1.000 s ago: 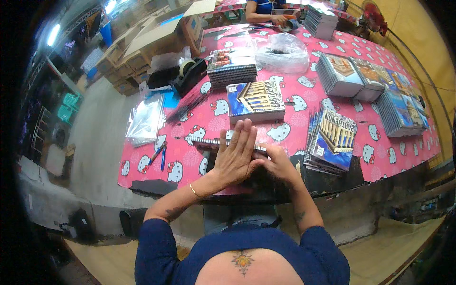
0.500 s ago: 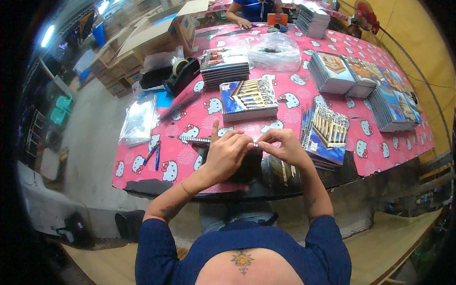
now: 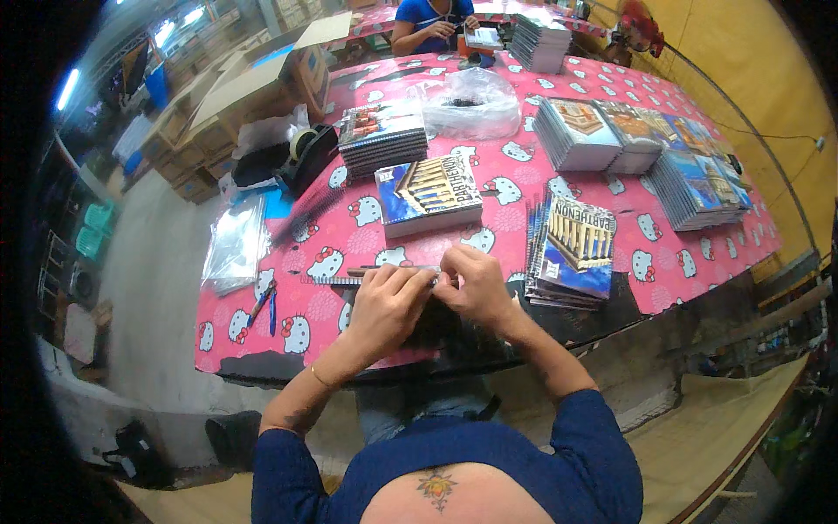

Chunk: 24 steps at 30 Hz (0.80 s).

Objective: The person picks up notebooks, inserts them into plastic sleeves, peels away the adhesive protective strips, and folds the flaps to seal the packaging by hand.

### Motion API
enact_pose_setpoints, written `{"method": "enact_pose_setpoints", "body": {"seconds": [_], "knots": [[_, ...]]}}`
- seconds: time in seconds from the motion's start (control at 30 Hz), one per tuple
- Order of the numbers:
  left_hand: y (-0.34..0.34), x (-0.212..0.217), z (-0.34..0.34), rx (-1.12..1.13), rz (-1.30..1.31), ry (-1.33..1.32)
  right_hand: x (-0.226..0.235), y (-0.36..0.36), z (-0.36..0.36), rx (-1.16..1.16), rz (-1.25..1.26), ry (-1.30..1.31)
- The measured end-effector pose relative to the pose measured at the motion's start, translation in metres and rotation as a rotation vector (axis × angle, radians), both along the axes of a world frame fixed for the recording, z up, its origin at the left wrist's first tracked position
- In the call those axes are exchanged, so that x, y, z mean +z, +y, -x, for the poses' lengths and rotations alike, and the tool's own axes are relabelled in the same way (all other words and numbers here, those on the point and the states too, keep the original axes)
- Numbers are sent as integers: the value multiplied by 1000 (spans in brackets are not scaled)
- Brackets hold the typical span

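Note:
Near the table's front edge, my left hand (image 3: pixel 390 301) is closed on the spiral edge of a dark notebook (image 3: pixel 330 281), its fingers curled over the top. My right hand (image 3: pixel 476 284) pinches the right end of the same spiral, fingertips almost meeting the left ones. The fingers hide most of that end. Just beyond my hands stands a stack of temple-cover spiral notebooks (image 3: pixel 429 196). To the right of my right hand lies a fanned pile of similar notebooks (image 3: pixel 572 244).
More notebook stacks stand at back left (image 3: pixel 382 135) and right (image 3: pixel 580 135). A tape dispenser (image 3: pixel 310 157), clear plastic sleeves (image 3: pixel 236 244), pens (image 3: pixel 272 310) and a plastic bag (image 3: pixel 476 105) lie about. Cardboard boxes (image 3: pixel 253 96) are far left. A co-worker (image 3: pixel 432 26) sits opposite.
My right hand has drawn in against my left at the spiral's end, and the notebook's spiral edge sits lower. The co-worker's hands are now raised by a small notebook-like thing.

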<state>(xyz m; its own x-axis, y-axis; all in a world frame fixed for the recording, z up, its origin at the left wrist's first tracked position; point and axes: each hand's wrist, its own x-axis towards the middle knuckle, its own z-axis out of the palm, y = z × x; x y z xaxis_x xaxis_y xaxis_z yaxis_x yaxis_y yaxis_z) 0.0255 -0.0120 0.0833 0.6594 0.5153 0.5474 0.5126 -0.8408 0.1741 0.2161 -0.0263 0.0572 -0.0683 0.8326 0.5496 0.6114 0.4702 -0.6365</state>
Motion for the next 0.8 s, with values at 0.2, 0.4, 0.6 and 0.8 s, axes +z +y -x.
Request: {"method": "enact_pose_setpoints", "body": {"seconds": [0.2, 0.4, 0.6, 0.8], "knots": [[9, 75, -9, -322, 88, -278, 47, -33, -16, 197, 128, 443], [156, 52, -24, -289, 206, -319, 68, -77, -91, -428, -261, 221], [193, -65, -7, -234, 73, 171, -36, -77, -145, -553, 256, -589], [168, 11, -9, -32, -2, 66, -23, -34, -105, -432, 13, -80]]}}
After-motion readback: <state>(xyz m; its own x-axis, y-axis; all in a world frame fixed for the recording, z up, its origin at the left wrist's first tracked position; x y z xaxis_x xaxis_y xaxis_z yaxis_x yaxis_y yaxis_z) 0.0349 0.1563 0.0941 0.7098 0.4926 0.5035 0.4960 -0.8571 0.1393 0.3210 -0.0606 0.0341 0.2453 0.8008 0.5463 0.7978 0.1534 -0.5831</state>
